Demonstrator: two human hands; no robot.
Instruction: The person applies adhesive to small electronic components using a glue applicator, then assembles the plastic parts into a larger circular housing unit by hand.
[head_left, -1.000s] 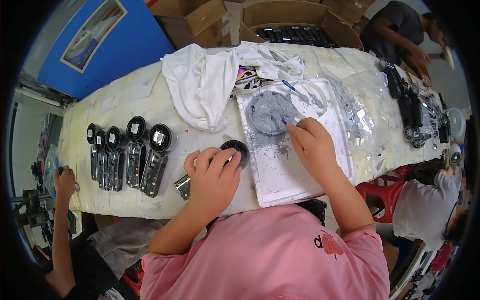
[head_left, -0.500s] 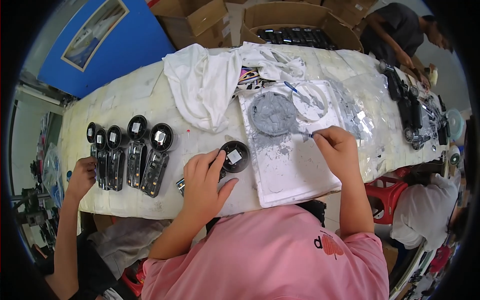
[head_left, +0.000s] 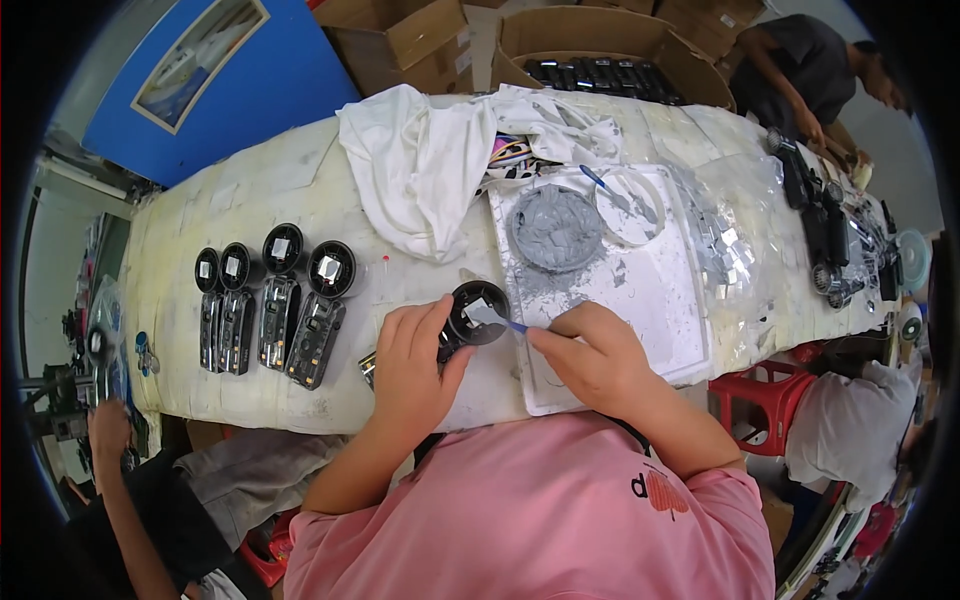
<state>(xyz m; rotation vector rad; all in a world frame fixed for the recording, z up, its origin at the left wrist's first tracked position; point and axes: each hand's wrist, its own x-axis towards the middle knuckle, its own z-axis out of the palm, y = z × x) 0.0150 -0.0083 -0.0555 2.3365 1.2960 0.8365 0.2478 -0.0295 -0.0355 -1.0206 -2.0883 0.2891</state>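
My left hand [head_left: 412, 355] is closed around a black handheld device [head_left: 478, 292] with a round, cup-like head and a handle. Part of the handle is hidden under my fingers. Inside the head lies a pale square piece. My right hand [head_left: 590, 355] pinches a small blue-handled spatula [head_left: 514, 325], its blade over the device's head at the square piece. Beyond my right hand, a round tub of grey paste [head_left: 556, 230] sits on a smeared white tray [head_left: 640, 330]. A white ring-shaped lid [head_left: 655, 205] with a blue-handled tool [head_left: 592, 176] is beside the tub.
Several similar black devices [head_left: 316, 330] lie in a row at the left. White cloths [head_left: 410, 170] lie at the back. Clear plastic with small silvery squares [head_left: 725, 240] is right of the tray. A co-worker's hand [head_left: 108, 430] at far left is by another black device [head_left: 98, 350].
My right hand has brought the spatula from beside the paste tub leftward to the device's head. The co-worker's hand has drawn back from the row, which has one device fewer.
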